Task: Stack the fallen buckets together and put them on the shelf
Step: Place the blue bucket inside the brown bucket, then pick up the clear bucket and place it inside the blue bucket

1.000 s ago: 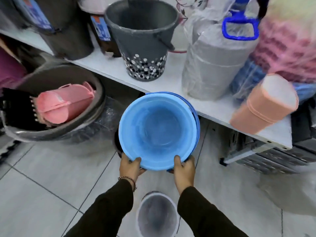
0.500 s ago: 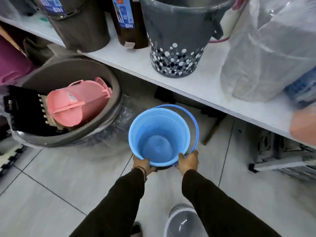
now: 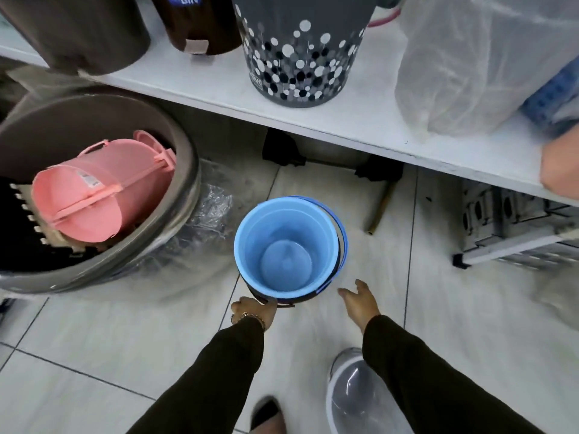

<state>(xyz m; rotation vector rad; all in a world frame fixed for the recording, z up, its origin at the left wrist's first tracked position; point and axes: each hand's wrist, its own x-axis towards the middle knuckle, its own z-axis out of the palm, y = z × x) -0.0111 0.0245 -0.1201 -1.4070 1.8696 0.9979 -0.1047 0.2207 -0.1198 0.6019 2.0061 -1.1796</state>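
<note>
In the head view the blue bucket now stands upright on the tiled floor, nested into a dark bucket of which only a sliver of rim shows beneath it; half a second ago both hands gripped its near rim, and a second ago it was held up, tilted toward the camera. The right hand has since let go and hangs open just beside the rim, fingers spread and touching nothing. The left hand stays low at the near-left edge, curled against the dark rim; it seems to grasp it, though the fingers are partly hidden. Both dark-sleeved arms reach forward and down. By my reading, the blue bucket has just been seated in the stack, so stacking goes on. A grey bucket lies on the floor near the right forearm and looks the likely next piece. The white shelf above, already crowded, awaits the finished stack.
</note>
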